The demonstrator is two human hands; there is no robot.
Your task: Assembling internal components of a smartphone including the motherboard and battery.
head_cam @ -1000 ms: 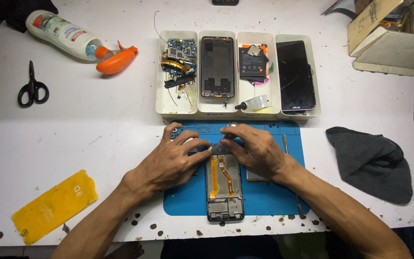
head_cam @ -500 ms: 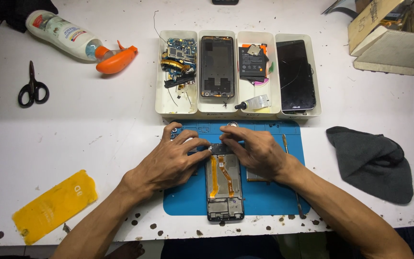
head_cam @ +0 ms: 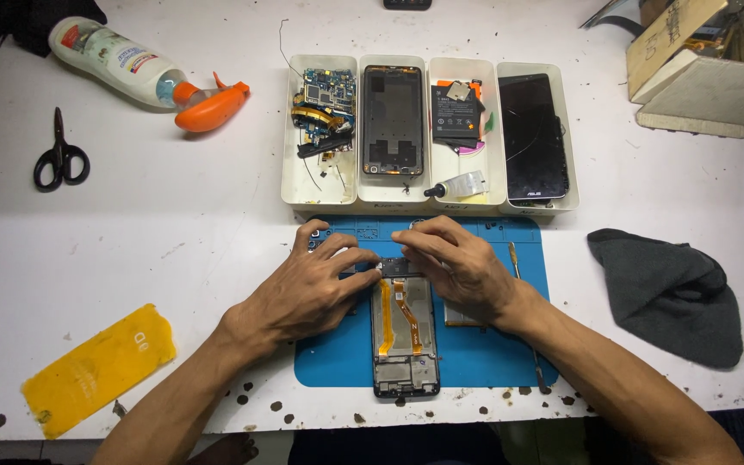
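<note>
The opened phone lies on the blue mat straight in front of me, its long axis running near to far, bottom edge close to the near rim of the table and top end pointing at the white trays. Both my hands meet over that far end. My left hand comes in from the left, fingers curled, thumb and forefinger pinched at the dark piece across the top of the phone. My right hand comes from the right, fingers bent down onto the same piece; it covers the right part of it, so I cannot tell how firmly it grips. Neither hand is spread flat, both half closed around this small part.

The two hands are about equally close to the piece, left fingertips at its left end, right ones over the middle and right. The orange flex cables run down the body of the phone, nearer to me than my fingers and uncovered.

A thin tool lies on the mat just right of my right hand. A grey cloth sits further right, scissors and a spray bottle far left, a yellow sheet near left.
</note>
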